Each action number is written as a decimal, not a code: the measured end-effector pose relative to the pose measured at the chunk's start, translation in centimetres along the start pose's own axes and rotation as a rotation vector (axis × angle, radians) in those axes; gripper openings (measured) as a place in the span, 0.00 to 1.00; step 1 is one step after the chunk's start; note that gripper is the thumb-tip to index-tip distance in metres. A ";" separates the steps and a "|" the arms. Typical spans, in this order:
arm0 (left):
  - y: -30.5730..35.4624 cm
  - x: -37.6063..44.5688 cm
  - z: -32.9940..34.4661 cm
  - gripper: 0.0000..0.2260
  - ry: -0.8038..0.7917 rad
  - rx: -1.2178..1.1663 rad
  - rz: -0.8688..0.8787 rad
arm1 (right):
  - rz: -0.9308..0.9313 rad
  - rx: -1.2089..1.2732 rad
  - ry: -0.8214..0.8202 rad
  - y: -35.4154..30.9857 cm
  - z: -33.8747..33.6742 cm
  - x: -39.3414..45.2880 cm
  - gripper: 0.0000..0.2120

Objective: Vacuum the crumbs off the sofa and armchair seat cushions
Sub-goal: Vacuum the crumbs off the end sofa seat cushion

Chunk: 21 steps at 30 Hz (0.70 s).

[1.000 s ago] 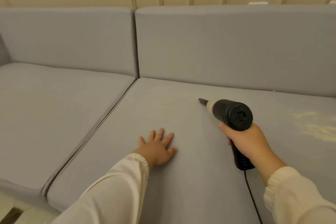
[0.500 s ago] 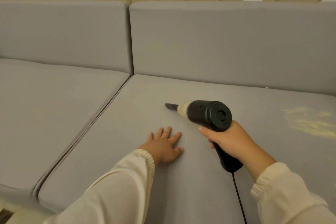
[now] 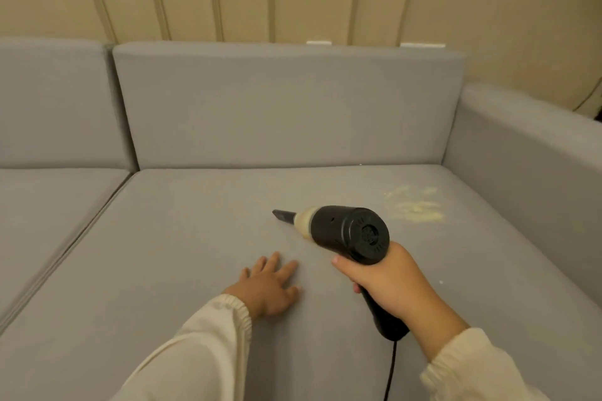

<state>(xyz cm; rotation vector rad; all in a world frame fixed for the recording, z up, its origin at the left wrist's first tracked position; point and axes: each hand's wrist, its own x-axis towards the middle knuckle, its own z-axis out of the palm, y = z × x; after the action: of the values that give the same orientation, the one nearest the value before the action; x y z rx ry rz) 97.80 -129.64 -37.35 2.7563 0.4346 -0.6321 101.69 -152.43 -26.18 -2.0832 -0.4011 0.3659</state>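
A black handheld vacuum (image 3: 345, 233) with a cream collar and a narrow dark nozzle points left across the grey seat cushion (image 3: 182, 257). My right hand (image 3: 389, 285) is wrapped around its handle, and a black cord hangs from the handle's end. My left hand (image 3: 268, 285) lies flat on the cushion, fingers spread, just left of the vacuum. A patch of pale yellow crumbs (image 3: 415, 205) lies on the cushion's far right, behind and right of the vacuum body. A faint dusting of crumbs shows ahead of the nozzle.
The grey back cushion (image 3: 286, 107) rises behind the seat. The sofa's armrest (image 3: 527, 153) walls the right side. A second seat cushion (image 3: 49, 205) lies to the left across a seam. A single white speck (image 3: 441, 282) sits right of my right hand.
The view has swung right and up, bringing the armrest and the whole crumb patch into sight. The vacuum nozzle still points left; my left hand stays flat on the cushion.
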 end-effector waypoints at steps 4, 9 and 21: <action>3.9 0.6 0.1 0.30 0.006 0.030 0.054 | 0.054 0.050 0.077 1.7 -3.7 -1.3 0.12; 9.6 1.9 1.0 0.30 0.014 0.064 0.148 | 0.105 -0.005 0.116 4.2 -7.1 -2.7 0.13; 17.1 8.4 1.7 0.29 0.094 0.124 0.239 | 0.200 0.361 0.510 8.1 -14.7 7.2 0.09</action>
<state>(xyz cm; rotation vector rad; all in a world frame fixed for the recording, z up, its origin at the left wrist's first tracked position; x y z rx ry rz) 110.34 -143.91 -39.22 2.9026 0.0832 -0.4869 115.33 -164.56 -26.44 -1.7793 0.1693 0.0097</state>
